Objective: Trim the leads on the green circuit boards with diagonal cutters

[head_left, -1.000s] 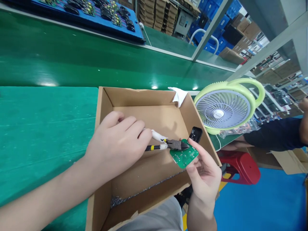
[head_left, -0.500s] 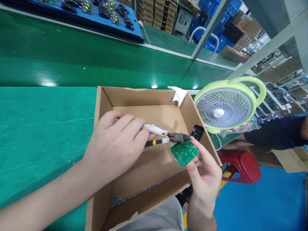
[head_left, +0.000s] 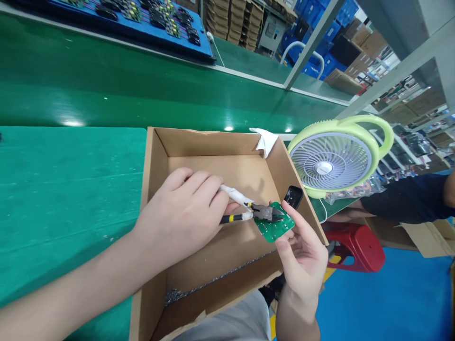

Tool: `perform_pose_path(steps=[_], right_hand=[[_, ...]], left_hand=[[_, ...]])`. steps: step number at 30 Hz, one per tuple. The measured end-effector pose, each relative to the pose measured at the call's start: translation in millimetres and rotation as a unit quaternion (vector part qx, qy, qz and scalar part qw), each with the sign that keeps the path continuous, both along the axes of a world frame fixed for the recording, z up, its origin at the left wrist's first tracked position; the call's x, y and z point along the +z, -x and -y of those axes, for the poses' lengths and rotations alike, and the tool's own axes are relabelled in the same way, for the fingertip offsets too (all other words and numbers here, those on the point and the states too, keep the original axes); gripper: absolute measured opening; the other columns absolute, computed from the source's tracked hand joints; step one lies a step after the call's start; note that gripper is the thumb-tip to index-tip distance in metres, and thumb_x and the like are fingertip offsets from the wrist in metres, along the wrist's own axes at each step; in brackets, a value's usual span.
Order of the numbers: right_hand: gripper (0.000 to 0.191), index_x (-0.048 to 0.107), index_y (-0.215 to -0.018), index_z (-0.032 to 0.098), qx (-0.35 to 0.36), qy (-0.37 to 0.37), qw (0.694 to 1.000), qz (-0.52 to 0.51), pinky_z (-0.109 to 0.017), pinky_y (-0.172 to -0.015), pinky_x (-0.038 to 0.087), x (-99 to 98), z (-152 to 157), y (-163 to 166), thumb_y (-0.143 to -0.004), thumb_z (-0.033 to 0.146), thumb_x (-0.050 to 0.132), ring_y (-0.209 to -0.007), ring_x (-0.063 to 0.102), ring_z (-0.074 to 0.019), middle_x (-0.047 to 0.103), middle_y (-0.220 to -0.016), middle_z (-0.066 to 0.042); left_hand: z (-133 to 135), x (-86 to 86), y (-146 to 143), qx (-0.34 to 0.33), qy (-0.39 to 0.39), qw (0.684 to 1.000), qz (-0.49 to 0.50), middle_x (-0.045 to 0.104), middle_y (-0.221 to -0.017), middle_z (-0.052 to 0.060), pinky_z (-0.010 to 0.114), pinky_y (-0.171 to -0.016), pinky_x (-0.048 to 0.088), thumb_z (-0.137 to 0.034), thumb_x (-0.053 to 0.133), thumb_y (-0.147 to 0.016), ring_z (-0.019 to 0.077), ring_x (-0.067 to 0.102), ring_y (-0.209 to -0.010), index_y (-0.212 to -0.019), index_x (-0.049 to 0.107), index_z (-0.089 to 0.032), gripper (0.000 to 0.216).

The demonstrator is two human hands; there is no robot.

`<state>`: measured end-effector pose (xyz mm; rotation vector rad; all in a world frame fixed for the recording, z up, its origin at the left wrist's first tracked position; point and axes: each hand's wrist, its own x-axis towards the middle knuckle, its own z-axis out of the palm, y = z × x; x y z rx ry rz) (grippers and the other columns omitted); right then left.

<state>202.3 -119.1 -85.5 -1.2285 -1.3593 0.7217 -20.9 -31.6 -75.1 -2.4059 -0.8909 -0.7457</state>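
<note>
My left hand [head_left: 186, 213] is closed around the handles of diagonal cutters [head_left: 263, 211], whose grips are partly wrapped in white and have yellow bands. The cutters' dark jaws lie over the face of a green circuit board [head_left: 272, 231] and look slightly parted. Between thumb and fingers, my right hand [head_left: 302, 246] pinches that board at its right edge. A black plastic piece [head_left: 294, 196] shows just behind the board; whether it is joined to it, I cannot tell. Both hands are above an open cardboard box [head_left: 213, 142], with small metallic clippings [head_left: 174, 296] along its near inner edge.
A white scrap [head_left: 266, 141] hangs over the box's far right corner. To the right stand a green-rimmed fan [head_left: 323, 168] and a red stool [head_left: 359, 246]. At the far left, a blue tray [head_left: 142, 33] bears circuit boards. Another person's dark sleeve [head_left: 405, 199] is at right.
My left hand has moved right and slightly down, bringing the cutters' jaws from the board's upper edge onto its face. My right hand holds the board nearly still.
</note>
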Motion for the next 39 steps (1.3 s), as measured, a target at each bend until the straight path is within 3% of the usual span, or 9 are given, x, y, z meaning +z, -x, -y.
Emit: perform_pose_path(steps=[15, 21, 31, 36, 39], right_hand=[[0.053, 0.067, -0.14, 0.031, -0.01, -0.019, 1.0, 0.007, -0.028, -0.085, 0.067, -5.2, 1.3, -0.6, -0.09, 0.013, 0.075, -0.1, 0.078, -0.023, 0.078, -0.121, -0.006], [0.052, 0.069, -0.139, 0.03, -0.015, -0.025, 1.0, 0.003, -0.023, -0.073, 0.066, -5.6, 1.0, 0.1, -0.089, 0.014, 0.075, -0.078, 0.075, -0.0158, 0.078, -0.103, -0.003], [0.055, 0.065, -0.143, 0.03, 0.0, -0.024, 0.999, 0.027, -0.031, -0.083, 0.067, -7.6, 3.1, -3.2, -0.09, 0.016, 0.075, -0.098, 0.077, -0.0234, 0.078, -0.118, -0.006], [0.052, 0.065, -0.143, 0.03, 0.017, -0.031, 0.998, 0.048, -0.034, -0.075, 0.067, -5.9, 2.3, -3.9, -0.092, 0.022, 0.074, -0.085, 0.077, -0.0234, 0.079, -0.109, -0.007], [0.05, 0.066, -0.141, 0.03, 0.02, -0.033, 0.998, 0.051, -0.036, -0.075, 0.067, -4.3, 1.9, -3.3, -0.093, 0.023, 0.074, -0.083, 0.077, -0.0237, 0.079, -0.105, -0.007]], left_hand=[[4.3, 4.9, -2.1, 0.005, 0.007, 1.0, -0.002, 0.068, -0.077, 0.011, 0.04, -0.061, 0.041, -0.028, 0.048, -0.101, 0.0255, 0.063, -0.07, -0.072, 0.06, -0.017, 0.033], [4.3, 5.4, -1.4, -0.01, 0.016, 1.0, -0.003, 0.06, -0.065, 0.007, 0.039, -0.057, 0.042, -0.023, 0.049, -0.098, 0.0245, 0.058, -0.061, -0.068, 0.058, -0.018, 0.032], [4.3, 3.2, 1.2, -0.011, 0.029, 0.999, -0.021, 0.054, -0.065, 0.005, 0.038, -0.059, 0.04, -0.022, 0.049, -0.096, 0.0232, 0.053, -0.061, -0.07, 0.058, -0.019, 0.028], [4.9, 3.9, 2.3, 0.013, 0.036, 0.999, -0.021, 0.051, -0.061, 0.002, 0.035, -0.061, 0.036, -0.003, 0.046, -0.094, 0.02, 0.048, -0.059, -0.066, 0.054, -0.022, 0.035], [6.1, 1.9, 2.3, 0.023, 0.043, 0.999, -0.014, 0.05, -0.06, 0.001, 0.035, -0.063, 0.035, -0.001, 0.04, -0.096, 0.0196, 0.047, -0.059, -0.066, 0.053, -0.023, 0.04]])
